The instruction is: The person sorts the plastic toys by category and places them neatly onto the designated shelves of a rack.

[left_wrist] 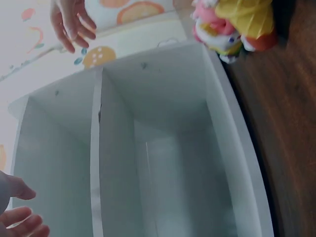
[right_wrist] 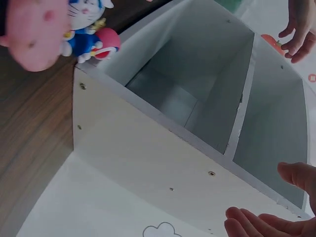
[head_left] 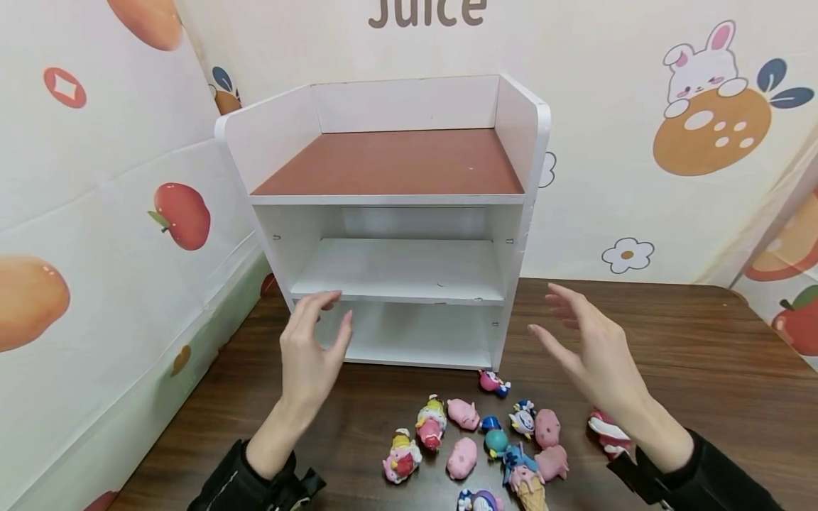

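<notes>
Both hands hover in front of a small white shelf unit with a brown top board. My left hand is near the unit's lower left side, fingers bent loosely and thumb apart, holding nothing. To the right of the unit, my right hand is raised with fingers spread toward it, likewise holding nothing. In the right wrist view, the fingers show beside the unit's screwed side panel. Bare inner shelves fill much of the left wrist view.
Several small toy figures lie on the dark wooden table before the unit: pink pigs, an ice cream cone figure, a blue figure and capped figures. A red-and-white figure lies under my right wrist. Fruit-printed walls enclose the table.
</notes>
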`<state>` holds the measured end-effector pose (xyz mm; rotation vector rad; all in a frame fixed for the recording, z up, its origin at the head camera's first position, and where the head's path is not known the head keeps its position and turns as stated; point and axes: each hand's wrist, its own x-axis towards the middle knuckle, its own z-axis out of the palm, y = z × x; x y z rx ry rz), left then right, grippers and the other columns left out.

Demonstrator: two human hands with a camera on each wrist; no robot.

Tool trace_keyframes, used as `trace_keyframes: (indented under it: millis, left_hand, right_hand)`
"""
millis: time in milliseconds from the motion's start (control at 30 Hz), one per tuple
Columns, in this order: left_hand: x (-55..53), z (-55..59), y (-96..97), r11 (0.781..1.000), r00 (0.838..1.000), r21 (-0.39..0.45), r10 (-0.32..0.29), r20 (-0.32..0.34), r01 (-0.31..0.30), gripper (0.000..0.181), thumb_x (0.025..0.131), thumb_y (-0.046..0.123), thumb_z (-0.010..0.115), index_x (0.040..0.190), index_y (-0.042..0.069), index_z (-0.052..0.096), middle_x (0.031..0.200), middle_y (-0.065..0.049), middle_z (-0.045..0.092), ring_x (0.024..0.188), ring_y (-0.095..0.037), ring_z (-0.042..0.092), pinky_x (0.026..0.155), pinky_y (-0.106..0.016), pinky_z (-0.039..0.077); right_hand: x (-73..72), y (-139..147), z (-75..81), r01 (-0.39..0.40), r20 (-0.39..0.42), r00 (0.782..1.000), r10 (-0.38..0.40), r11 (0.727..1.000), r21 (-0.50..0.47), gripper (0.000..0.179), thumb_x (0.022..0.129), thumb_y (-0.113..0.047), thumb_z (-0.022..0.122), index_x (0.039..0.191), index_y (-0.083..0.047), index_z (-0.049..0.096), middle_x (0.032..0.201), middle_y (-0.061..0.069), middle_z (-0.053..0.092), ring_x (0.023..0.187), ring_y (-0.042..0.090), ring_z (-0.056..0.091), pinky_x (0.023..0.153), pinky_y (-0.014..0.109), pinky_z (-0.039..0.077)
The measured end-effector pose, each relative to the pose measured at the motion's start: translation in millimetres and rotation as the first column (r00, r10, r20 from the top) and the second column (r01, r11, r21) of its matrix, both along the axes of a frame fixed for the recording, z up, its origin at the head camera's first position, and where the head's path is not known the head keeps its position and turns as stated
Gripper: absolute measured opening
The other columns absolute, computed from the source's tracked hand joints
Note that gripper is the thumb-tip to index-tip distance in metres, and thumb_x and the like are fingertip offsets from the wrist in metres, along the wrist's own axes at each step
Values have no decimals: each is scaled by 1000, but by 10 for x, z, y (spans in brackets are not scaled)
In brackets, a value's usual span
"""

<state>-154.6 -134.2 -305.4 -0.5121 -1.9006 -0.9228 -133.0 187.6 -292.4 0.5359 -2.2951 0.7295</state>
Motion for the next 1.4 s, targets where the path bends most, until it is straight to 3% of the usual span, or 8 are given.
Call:
trace_keyframes:
  millis: [133, 300, 567, 667, 833, 1000, 1200, 1400]
  left_hand:
    - [-92, 21, -61, 995, 999, 99, 29, -41, -25, 34, 72, -5, 66, 104, -8, 57, 97, -18, 56, 88, -27, 51, 69, -34, 38]
    - [-211, 28, -156, 973, 995, 214, 97, -34, -88, 39, 73, -3, 66, 110, -7, 54, 106, -17, 53, 93, -28, 48, 72, -33, 34]
    - [-427, -38, -290, 899, 980, 395, 196, 22, -188, 58, 72, 3, 69, 123, -2, 42, 117, -12, 45, 105, -21, 41, 79, -25, 31]
    - [-500, -74, -334, 886, 979, 418, 200, 43, -199, 62, 75, 6, 67, 127, 1, 34, 121, -8, 40, 110, -18, 36, 81, -26, 31]
    - [-616, -144, -412, 890, 984, 422, 150, 92, -175, 67, 79, 10, 63, 135, 5, 28, 131, -3, 36, 117, -17, 32, 86, -32, 32]
    - [-718, -177, -466, 889, 980, 441, 44, 193, -127, 68, 82, 13, 61, 140, 11, 25, 138, 0, 33, 120, -14, 34, 90, -40, 33]
    - [-721, -95, -437, 873, 975, 487, -71, 211, -42, 49, 81, 0, 54, 128, -1, 41, 115, -18, 52, 101, -23, 48, 82, -31, 38]
    - [-663, -28, -389, 860, 971, 509, -101, 219, -26, 32, 83, -11, 44, 114, -13, 47, 106, -29, 52, 94, -32, 52, 76, -25, 41]
  right_hand:
    - [-104, -59, 17, -7, 21, 1000, 8, 998, -60, 59, 71, -3, 71, 122, 3, 43, 109, 16, 54, 91, 28, 56, 73, 40, 47]
    - [-245, -131, 47, -18, 37, 999, 23, 991, -129, 60, 75, -5, 68, 126, 4, 38, 115, 19, 50, 96, 31, 54, 75, 43, 46]
    - [-459, -227, 74, -31, 79, 996, 48, 979, -200, 65, 77, -9, 68, 130, 3, 32, 124, 22, 42, 104, 35, 49, 80, 47, 44]
    - [-541, -260, 79, -33, 96, 994, 55, 975, -220, 68, 77, -10, 68, 132, 2, 29, 126, 22, 39, 105, 37, 48, 80, 47, 43]
    - [-659, -303, 66, -52, 133, 987, 89, 964, -260, 72, 78, -12, 67, 135, -1, 25, 128, 21, 36, 105, 40, 48, 78, 47, 45]
    - [-755, -328, 32, -91, 146, 979, 144, 944, -318, 71, 78, -8, 66, 135, -1, 23, 127, 21, 37, 103, 42, 49, 73, 44, 48]
    - [-816, -338, -7, -113, 161, 971, 175, 935, -336, 70, 79, -1, 61, 137, -4, 21, 126, 19, 39, 98, 42, 53, 68, 43, 49]
    - [-827, -328, -35, -125, 141, 976, 168, 954, -274, 72, 80, 5, 53, 140, -6, 16, 126, 23, 39, 95, 42, 54, 64, 45, 50]
